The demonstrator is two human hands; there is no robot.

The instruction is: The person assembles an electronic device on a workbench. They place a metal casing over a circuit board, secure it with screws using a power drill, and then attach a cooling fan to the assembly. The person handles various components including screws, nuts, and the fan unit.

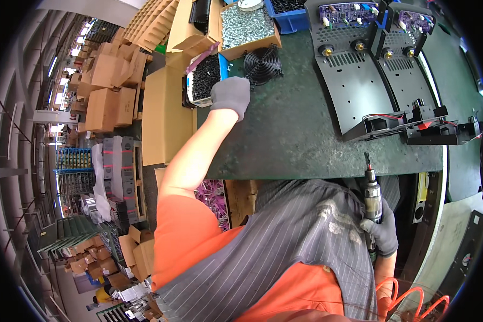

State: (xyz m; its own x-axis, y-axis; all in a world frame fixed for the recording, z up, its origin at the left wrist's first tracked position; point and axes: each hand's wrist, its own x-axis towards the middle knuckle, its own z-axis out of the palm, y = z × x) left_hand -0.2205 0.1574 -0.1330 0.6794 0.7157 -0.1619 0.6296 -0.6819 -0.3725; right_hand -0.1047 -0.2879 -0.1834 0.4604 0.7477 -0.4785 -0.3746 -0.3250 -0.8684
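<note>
My left hand, in a grey glove, reaches over the bench beside a small box of black screws. Its fingers are curled in, and whatever they may hold is hidden. Just beyond it lies a round black wire fan guard. Low on the right, my right hand, gloved as well, is wrapped round a power screwdriver, its bit pointing up and away past the bench's front edge. Two dark metal panels with circuit boards stand at the far right of the bench.
The dark green bench top spreads between my hands. At the back are a carton of silvery screws and a blue bin. An open cardboard box flanks the bench on the left. An orange coiled hose hangs at lower right.
</note>
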